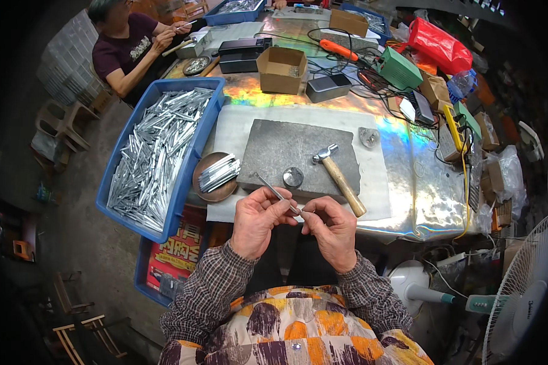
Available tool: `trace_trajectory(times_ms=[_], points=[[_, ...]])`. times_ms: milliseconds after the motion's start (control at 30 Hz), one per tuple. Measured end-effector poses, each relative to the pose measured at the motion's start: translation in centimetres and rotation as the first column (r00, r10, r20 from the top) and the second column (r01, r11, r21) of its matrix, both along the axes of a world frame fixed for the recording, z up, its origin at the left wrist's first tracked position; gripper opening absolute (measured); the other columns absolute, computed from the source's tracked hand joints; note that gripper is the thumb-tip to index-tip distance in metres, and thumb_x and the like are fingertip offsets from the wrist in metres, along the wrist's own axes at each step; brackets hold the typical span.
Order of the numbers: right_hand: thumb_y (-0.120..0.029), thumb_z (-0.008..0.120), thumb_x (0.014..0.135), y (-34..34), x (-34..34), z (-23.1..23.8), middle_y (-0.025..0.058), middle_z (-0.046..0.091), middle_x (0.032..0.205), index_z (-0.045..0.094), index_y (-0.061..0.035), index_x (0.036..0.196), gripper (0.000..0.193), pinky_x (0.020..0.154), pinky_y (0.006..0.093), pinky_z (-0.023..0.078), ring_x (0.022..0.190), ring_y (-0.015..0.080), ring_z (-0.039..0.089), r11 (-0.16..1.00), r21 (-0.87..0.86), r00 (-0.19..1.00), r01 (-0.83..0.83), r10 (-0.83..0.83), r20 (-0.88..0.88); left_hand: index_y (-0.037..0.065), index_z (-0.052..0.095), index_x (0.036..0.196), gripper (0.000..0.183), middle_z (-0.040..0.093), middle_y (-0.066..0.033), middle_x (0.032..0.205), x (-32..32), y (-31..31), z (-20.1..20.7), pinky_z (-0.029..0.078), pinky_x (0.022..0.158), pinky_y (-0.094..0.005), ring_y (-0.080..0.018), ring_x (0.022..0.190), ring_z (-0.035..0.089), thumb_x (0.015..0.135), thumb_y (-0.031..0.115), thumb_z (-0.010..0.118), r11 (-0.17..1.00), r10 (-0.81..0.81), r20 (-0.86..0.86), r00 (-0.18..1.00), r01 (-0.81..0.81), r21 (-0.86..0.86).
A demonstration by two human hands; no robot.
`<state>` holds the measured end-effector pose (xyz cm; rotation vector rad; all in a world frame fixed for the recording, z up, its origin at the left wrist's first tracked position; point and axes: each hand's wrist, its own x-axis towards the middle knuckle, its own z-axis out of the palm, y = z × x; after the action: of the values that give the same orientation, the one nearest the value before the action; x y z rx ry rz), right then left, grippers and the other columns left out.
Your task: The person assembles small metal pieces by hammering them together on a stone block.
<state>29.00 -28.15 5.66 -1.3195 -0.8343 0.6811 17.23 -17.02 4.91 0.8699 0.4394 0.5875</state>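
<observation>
My left hand (257, 222) is closed around a thin silvery metal rod (270, 185), which slants up and left from the fingers. Close beside it, my right hand (333, 230) pinches at the rod's near end; whatever tiny thing lies between those fingertips is too small to name. Just beyond the hands is a grey stone block (274, 143). On it rest a small round container (293, 177) and a hammer (340, 177) with a wooden handle. A round brown dish (206, 168) left of the block bears a bundle of slim metal pieces (220, 173).
A blue tray (215, 115) heaped with metal pieces stands at the left. Behind the block are an open cardboard box (280, 76), a small scale (329, 88) and tangled cables. A co-worker (128, 52) sits far left. Fans (523, 292) stand at the lower right.
</observation>
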Motion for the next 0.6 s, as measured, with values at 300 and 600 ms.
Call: trace_trajectory(times_ms=[300,600], points=[[0.004,0.058,0.085,-0.3,-0.5,-0.5,0.0057,0.058,0.082,0.059,0.0049,0.089,0.004,0.050,0.0195,0.045,0.060,0.0076,0.057,0.998,-0.034,0.995,0.044,-0.041,0.094,0.000,0.056,0.106,0.017,0.064,-0.0117,0.092,-0.3,-0.4,-0.5,0.058,0.069,-0.0307,-0.0182,0.080,0.066,0.089,0.004,0.059,0.996,0.011,0.049,0.999,-0.007,-0.087],[0.005,0.057,0.085,-0.3,-1.3,-1.4,0.0063,0.059,0.081,0.056,0.0049,0.089,0.003,0.050,0.0198,0.046,0.060,0.0081,0.057,0.994,-0.005,0.994,0.112,-0.112,0.015,0.000,0.057,0.104,0.016,0.064,-0.0119,0.094,-0.1,-1.1,-0.6,0.057,0.071,-0.0282,-0.0171,0.083,0.065,0.088,0.003,0.060,0.989,0.050,0.083,0.995,-0.038,-0.143]])
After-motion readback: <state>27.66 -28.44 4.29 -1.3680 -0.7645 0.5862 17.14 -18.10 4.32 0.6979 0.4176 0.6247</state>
